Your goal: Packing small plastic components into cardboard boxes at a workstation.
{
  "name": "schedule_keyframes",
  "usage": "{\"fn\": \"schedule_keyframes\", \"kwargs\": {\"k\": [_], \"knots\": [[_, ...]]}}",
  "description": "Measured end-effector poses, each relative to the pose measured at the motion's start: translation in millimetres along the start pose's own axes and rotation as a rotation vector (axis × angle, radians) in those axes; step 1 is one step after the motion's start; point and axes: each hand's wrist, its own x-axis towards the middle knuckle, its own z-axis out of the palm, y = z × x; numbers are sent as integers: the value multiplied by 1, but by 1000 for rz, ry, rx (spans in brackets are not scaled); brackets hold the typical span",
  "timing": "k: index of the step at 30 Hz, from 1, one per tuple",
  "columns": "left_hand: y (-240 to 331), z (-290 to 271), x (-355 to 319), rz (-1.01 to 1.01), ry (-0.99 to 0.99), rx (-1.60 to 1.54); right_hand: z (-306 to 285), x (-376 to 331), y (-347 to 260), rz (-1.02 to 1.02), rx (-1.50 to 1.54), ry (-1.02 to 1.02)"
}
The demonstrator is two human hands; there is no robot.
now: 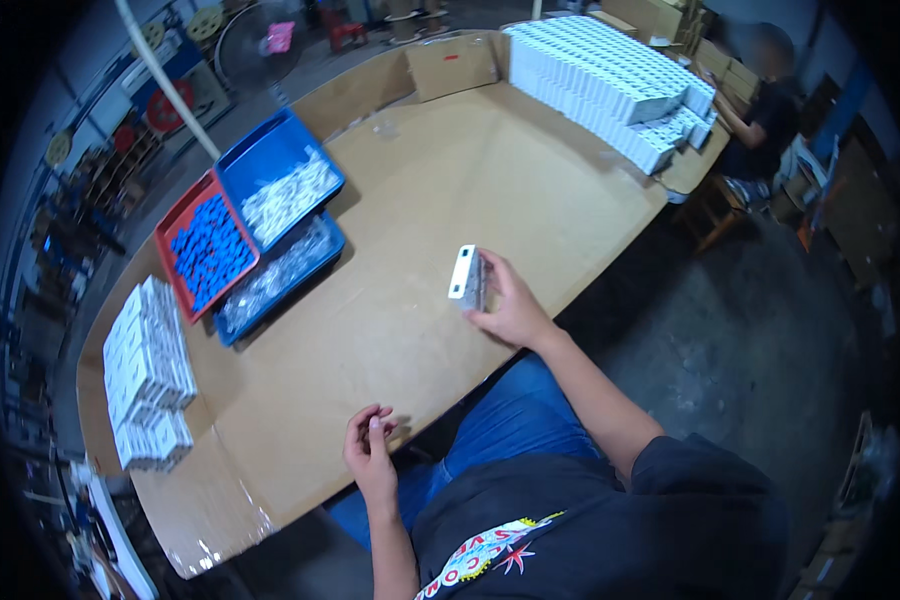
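Right hand point(510, 308): forearm slanting up and leftward from the lower right, elbow bent; thumb on the near side, fingers on the far side, pinching one white box point(463, 272) between them; box held over the middle of the table point(410, 220), its narrow white face with two dark holes turned up; whether it touches the tabletop is hard to tell.

Left hand point(370, 445): forearm rising almost straight from the lower edge; hand at the table's near edge, well apart from the box; fingers loosely curled, thumb pointing up beside them; whether the fingertips meet or pinch anything, cannot tell.

Also on the table: red tray point(193, 196) of blue pieces point(210, 250), left; blue tray point(238, 152) of white pieces point(288, 198), adjoining; stack of white boxes point(148, 350), left end; larger stack point(595, 75), far right.
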Motion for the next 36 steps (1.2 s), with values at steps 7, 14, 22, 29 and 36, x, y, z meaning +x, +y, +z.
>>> {"fn": "schedule_keyframes", "kwargs": {"k": [7,14,22,29,36], "knots": [[-29,19,19,231,116,265,-203,93,108,-209,-369,641],[-49,29,34,539,103,833,-377,181,143,59,-505,922],[-51,35,38,411,170,752,-418,231,151,166,-567,891],[-52,38,40,383,178,771,-417,241,176,181,-684,747],[-50,41,41,369,174,749,-408,247,173,253,-827,796]]}}
